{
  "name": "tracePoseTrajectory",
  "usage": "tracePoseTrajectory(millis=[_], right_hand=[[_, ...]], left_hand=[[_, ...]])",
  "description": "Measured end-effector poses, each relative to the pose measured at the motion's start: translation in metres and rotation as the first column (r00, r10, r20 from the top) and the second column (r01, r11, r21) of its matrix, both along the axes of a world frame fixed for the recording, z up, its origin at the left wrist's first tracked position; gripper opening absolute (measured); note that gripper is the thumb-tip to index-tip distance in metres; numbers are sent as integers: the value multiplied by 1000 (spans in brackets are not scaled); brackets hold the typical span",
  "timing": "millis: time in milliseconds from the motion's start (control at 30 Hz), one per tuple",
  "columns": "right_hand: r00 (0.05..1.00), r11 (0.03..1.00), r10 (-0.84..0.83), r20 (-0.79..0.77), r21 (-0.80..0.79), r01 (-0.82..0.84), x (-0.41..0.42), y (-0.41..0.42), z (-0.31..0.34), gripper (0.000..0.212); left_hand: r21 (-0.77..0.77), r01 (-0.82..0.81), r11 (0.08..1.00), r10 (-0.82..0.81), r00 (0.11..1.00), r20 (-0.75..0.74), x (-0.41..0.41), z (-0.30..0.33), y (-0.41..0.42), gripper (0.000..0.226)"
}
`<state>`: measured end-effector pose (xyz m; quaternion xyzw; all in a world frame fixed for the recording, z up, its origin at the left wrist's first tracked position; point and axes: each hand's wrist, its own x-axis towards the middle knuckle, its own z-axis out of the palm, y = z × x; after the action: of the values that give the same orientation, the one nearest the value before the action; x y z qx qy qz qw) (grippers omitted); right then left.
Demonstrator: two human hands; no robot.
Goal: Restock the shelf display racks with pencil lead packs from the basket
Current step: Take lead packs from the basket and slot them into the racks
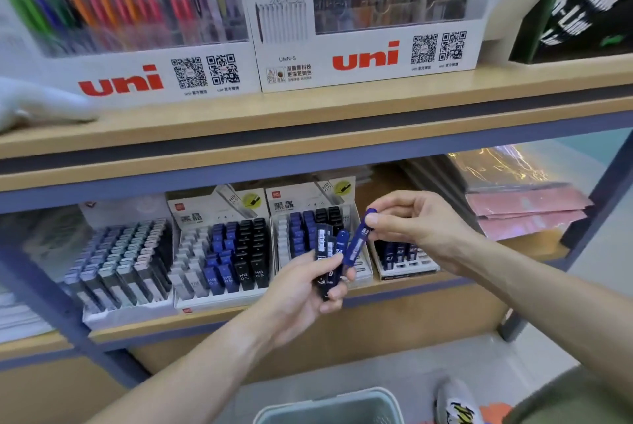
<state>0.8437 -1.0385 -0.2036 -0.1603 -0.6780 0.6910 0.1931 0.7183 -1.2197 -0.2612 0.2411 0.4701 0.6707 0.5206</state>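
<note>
Shelving unit noted: wood-tone boards, blue-grey metal frame. Upper board occupied by white pen display boxes (red "uni" lettering). Pink packets stacked at lower right. Pale floor seen below, evenly lit.

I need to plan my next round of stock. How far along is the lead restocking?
Partly done: the middle rack holds blue and black packs, though its left columns look empty. In hand: the left hand grips a bundle of packs; the right hand pinches one blue pack. Left: placing these.
</note>
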Motion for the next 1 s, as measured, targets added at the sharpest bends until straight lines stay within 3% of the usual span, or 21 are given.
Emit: tracePoseTrajectory(millis=[233,400,467,667,1000], right_hand=[[987,982,-156,38,110,151,4,36,-15,31],[966,938,-234,110,287,194,8,62,-29,24],[949,887,-284,137,413,206,11,75,-30,23],[908,727,-344,239,680,96,23,99,-46,21],[923,566,-296,246,824,-37,11,85,-71,22]], left_hand=[[-149,62,987,-72,995,-65,-10,-14,30,37],[-179,41,983,-27,996,82,1,-48,53,35],[-190,24,981,1,992,128,6,-55,60,24],[-257,40,966,-2,989,148,12,-67,73,20],[-291,46,956,-14,994,111,18,-71,78,24]])
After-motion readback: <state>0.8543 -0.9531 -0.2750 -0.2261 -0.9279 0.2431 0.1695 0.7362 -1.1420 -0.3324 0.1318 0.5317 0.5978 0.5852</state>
